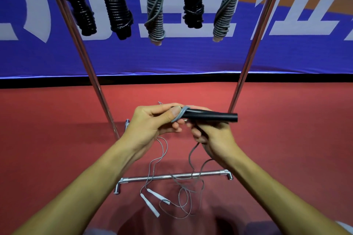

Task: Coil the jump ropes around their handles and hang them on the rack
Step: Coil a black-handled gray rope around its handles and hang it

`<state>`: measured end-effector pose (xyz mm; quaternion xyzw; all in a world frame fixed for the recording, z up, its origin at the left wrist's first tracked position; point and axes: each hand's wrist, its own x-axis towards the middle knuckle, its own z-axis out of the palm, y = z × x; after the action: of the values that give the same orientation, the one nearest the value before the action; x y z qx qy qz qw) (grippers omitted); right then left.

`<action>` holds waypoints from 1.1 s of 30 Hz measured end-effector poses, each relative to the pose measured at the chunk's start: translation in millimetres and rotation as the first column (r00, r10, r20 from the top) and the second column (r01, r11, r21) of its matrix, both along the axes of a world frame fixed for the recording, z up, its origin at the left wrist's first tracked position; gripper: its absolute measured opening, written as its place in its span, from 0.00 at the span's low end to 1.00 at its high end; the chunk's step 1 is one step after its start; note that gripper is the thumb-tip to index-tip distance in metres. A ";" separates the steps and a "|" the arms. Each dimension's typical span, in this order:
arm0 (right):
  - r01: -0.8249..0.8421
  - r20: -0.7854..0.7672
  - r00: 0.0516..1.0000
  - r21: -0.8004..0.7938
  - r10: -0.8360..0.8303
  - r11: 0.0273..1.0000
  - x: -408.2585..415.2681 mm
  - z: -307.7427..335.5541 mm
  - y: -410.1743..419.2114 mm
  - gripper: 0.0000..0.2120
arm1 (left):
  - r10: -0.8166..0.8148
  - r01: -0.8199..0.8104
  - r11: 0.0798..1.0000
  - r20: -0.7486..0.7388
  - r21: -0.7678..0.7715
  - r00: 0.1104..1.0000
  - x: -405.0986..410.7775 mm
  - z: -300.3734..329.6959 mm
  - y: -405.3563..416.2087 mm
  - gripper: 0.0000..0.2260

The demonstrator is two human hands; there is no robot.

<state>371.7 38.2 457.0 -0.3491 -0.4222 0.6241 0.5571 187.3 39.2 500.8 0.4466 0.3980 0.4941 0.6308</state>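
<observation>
Left hand (152, 120): thumb pins the first grey turns against the handle's end.
Grey cord (162, 150): thin, limp, probably slick; hangs to the floor, tangle-prone, so feed it under tension.
Black handles (212, 115): rigid, light, held level mid-air.
Right hand (214, 135): fingers curled under them, gripping.
Rack (254, 44): coiled ropes hang above.

Coiled ropes (116, 4) hanging above, hands (152, 120) below, loose rope (183, 192) on floor (57, 120)

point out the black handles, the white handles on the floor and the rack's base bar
black handles (214, 116), head view, mid shaft
white handles (150, 202), head view, left one
base bar (162, 177), head view, bare middle
</observation>
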 end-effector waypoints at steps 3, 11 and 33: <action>-0.030 -0.053 0.998 -0.077 0.026 0.997 -14.1 -0.8 -7.0 0.12 | 0.077 -0.077 0.997 0.006 -0.032 0.997 1.1 -5.7 2.1 0.11; 0.126 -0.050 0.989 -0.229 -0.141 0.965 -23.9 8.1 -19.2 0.16 | 0.149 -0.138 0.987 -0.148 0.087 0.978 15.0 -11.1 -2.6 0.08; 0.228 0.096 0.973 -0.236 -0.211 0.944 -25.4 9.7 -31.0 0.22 | -0.149 0.235 0.946 -0.341 0.225 0.928 -4.1 -8.8 7.3 0.13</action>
<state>346.3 7.2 466.7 -0.4817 -0.3192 0.5930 0.5608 183.2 46.4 492.1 0.6370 0.3800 0.3988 0.5393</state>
